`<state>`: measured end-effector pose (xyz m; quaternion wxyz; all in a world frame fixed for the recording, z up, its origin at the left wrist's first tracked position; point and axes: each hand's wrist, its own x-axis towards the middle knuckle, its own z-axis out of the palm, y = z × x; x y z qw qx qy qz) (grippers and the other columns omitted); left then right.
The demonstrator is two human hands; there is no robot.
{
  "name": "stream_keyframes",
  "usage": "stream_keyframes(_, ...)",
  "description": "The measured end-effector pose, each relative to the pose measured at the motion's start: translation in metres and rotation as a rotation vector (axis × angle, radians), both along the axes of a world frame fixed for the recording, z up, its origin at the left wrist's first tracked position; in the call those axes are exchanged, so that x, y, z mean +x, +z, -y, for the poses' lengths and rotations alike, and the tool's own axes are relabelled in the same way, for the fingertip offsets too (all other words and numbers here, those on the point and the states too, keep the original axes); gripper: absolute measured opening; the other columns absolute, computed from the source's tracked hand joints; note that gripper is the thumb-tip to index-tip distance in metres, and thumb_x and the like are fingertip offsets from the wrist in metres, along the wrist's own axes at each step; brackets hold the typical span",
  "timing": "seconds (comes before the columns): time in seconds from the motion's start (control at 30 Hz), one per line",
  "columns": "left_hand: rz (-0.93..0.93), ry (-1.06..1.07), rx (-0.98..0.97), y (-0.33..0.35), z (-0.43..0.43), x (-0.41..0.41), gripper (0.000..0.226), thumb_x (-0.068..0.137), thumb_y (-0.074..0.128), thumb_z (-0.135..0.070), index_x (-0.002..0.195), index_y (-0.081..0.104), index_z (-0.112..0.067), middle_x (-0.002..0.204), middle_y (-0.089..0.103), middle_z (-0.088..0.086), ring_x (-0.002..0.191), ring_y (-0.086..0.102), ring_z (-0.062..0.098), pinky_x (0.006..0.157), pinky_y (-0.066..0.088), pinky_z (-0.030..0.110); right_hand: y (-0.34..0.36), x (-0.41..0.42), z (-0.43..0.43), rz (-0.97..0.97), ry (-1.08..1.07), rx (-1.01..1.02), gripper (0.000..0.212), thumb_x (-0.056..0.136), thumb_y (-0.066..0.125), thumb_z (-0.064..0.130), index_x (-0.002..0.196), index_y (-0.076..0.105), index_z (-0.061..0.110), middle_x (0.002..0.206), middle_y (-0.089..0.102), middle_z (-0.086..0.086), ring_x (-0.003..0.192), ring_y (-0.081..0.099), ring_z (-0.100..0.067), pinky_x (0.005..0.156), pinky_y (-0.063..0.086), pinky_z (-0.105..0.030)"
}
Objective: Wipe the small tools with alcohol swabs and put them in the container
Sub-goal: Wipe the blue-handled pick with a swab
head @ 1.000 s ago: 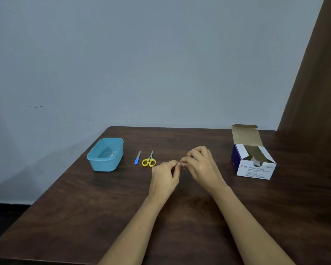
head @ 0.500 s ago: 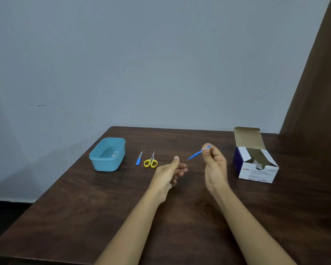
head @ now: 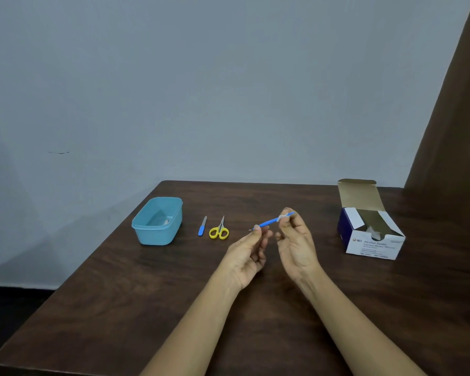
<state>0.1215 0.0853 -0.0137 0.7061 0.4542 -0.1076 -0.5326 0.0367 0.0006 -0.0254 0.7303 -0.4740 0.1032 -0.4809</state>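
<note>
I see the thin blue tool [head: 269, 222] held above the table [head: 120, 294] at centre frame, its pointed end too small to make out, its handle partly covered by a white swab [head: 282, 217]. The blue tub [head: 155, 237] at left centre holds something small and pale I cannot identify; the swab box [head: 372, 240] at right stands open. The left hand [head: 248, 253] pinches the tool's point, the right hand [head: 296, 240] pinches the swab round it.
</note>
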Motion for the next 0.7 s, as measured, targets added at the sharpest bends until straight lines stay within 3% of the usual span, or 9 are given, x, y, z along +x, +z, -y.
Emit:
stream_keyframes(0.17,-0.095,0.018,-0.016,0.000,0.002,0.002,0.027,0.086,0.068,-0.026,0.109,0.067,-0.011,0.095,0.073,-0.002,0.074,0.058,0.002,0.064,0.040,0.018,0.000,0.001,-0.003,-0.028,0.028,-0.053,0.042,0.060,0.085,0.048,0.086,0.064,0.023,0.085,0.056,0.011,0.078,0.048,-0.006,0.070,0.036,-0.022)
stream_keyframes(0.27,-0.128,0.022,-0.018,0.001,0.002,0.002,0.019,0.085,0.069,-0.024,0.099,0.071,-0.011,0.091,0.073,-0.002,0.071,0.057,0.002,0.065,0.042,0.018,0.003,-0.001,-0.007,-0.014,0.053,-0.065,0.042,0.062,0.084,0.046,0.086,0.061,0.020,0.080,0.057,0.011,0.071,0.053,-0.002,0.064,0.044,-0.015)
stream_keyframes(0.37,-0.137,0.020,-0.039,0.000,0.002,0.002,0.015,0.084,0.070,-0.024,0.075,0.076,-0.014,0.086,0.071,-0.002,0.069,0.057,0.003,0.065,0.043,0.019,0.007,-0.003,-0.013,0.008,0.065,-0.085,0.022,0.079,0.072,0.027,0.088,0.056,0.015,0.074,0.057,0.008,0.065,0.058,-0.002,0.062,0.047,-0.015)
stream_keyframes(0.43,-0.140,0.022,-0.047,0.001,0.002,0.002,0.015,0.083,0.071,-0.023,0.073,0.076,-0.014,0.082,0.070,-0.002,0.068,0.057,0.004,0.064,0.043,0.020,0.008,-0.003,-0.017,0.009,0.071,-0.078,0.005,0.092,0.052,0.007,0.088,0.051,0.011,0.072,0.055,0.005,0.060,0.061,-0.004,0.061,0.048,-0.015)
stream_keyframes(0.47,-0.142,0.024,-0.048,0.002,0.002,0.001,0.012,0.083,0.071,-0.023,0.075,0.074,-0.014,0.081,0.070,-0.002,0.067,0.057,0.004,0.063,0.043,0.020,0.008,-0.002,-0.018,0.007,0.069,-0.071,0.010,0.093,0.047,0.002,0.088,0.051,0.010,0.074,0.053,0.003,0.061,0.061,-0.003,0.061,0.048,-0.015)
stream_keyframes(0.7,-0.161,0.059,-0.060,0.008,0.000,0.001,0.009,0.083,0.071,-0.021,0.078,0.073,-0.014,0.078,0.072,0.000,0.065,0.057,0.005,0.065,0.042,0.021,0.009,-0.001,-0.016,0.026,0.052,-0.114,0.003,0.085,0.054,0.010,0.088,0.053,0.010,0.078,0.058,0.011,0.069,0.056,0.001,0.065,0.046,-0.014)
